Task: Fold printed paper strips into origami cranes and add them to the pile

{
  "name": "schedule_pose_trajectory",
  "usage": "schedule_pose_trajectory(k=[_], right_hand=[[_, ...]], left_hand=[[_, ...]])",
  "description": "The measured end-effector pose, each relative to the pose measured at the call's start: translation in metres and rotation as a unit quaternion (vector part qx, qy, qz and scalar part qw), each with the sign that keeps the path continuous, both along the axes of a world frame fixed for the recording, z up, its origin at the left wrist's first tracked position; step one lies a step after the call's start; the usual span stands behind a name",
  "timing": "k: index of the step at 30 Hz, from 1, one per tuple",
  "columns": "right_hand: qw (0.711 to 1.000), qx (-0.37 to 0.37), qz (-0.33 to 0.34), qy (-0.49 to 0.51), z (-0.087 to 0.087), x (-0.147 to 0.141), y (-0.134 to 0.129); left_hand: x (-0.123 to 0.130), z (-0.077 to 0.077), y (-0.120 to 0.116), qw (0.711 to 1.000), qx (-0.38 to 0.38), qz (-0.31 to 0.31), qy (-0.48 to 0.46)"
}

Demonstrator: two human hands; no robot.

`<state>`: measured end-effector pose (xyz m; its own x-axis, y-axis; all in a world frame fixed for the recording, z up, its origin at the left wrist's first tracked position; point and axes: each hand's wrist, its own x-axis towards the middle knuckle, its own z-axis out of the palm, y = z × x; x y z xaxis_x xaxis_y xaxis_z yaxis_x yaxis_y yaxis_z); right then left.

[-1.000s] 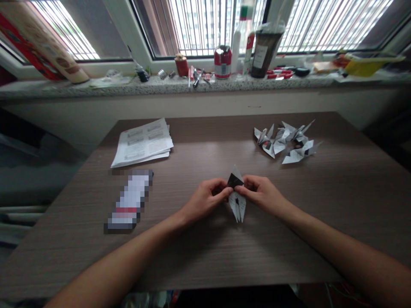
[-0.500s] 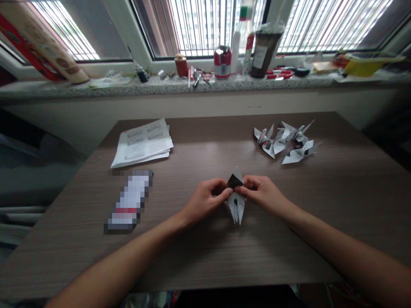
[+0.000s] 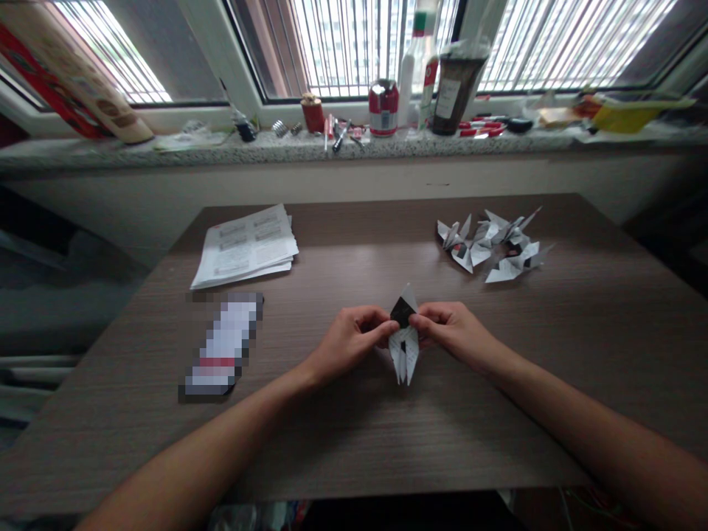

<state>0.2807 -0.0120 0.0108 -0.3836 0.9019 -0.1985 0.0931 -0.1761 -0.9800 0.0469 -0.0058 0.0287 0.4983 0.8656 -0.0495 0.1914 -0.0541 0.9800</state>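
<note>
Across the top of the frame, daylight comes through windows [image 3: 254, 33] with pale frames [image 3: 243, 63] and upright bars [image 3: 354, 51] outside. Below them run a speckled sill [image 3: 299, 151] and a strip of pale wall [image 3: 343, 181]. A brown wood-grain table [image 3: 354, 450] fills the centre and bottom, softly shining at its upper middle, while the left and right edges are dim.

The person's left hand [image 3: 354, 335] at nine o'clock and right hand [image 3: 450, 324] at three pinch a small, pointed, white-and-black folded paper piece [image 3: 403, 358] over a brown wood-grain table [image 3: 343, 442]. From that piece, a blurred, oblong, phone-shaped object [image 3: 224, 346] lies at nine o'clock, a stack of white printed sheets [image 3: 243, 251] at ten, spiky white folded-paper shapes [image 3: 484, 240] between one and two, and a red-and-silver can [image 3: 383, 110] at twelve, on a speckled grey stone windowsill [image 3: 287, 151].
</note>
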Motion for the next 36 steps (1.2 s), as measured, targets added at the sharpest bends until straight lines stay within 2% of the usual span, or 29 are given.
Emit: schedule_pose_trajectory(k=[4, 9, 15, 20, 31, 36], right_hand=[[1.000, 0.008, -0.003, -0.001, 0.0010, -0.0012, 0.0014], [0.994, 0.094, 0.011, -0.055, 0.0058, 0.0001, 0.0034], [0.993, 0.083, -0.025, -0.083, 0.0018, 0.0007, 0.0048], [0.979, 0.148, -0.060, -0.127, -0.0015, 0.0042, 0.0060], [0.982, 0.136, -0.068, -0.110, 0.0057, 0.0045, 0.0041], [0.961, 0.221, -0.041, -0.161, 0.0057, 0.0059, 0.0048]], left_hand=[[0.0009, -0.0016, 0.0008, 1.000, 0.009, 0.013, -0.007], [0.0005, -0.0005, -0.0001, 0.999, 0.016, 0.038, -0.016], [-0.0018, -0.0041, 0.0017, 0.998, 0.030, 0.051, -0.023], [-0.0047, -0.0052, 0.0042, 0.997, 0.043, 0.056, -0.007], [-0.0057, -0.0024, 0.0046, 0.991, 0.105, 0.065, 0.048], [-0.0064, -0.0041, 0.0053, 0.988, 0.132, 0.055, 0.061]])
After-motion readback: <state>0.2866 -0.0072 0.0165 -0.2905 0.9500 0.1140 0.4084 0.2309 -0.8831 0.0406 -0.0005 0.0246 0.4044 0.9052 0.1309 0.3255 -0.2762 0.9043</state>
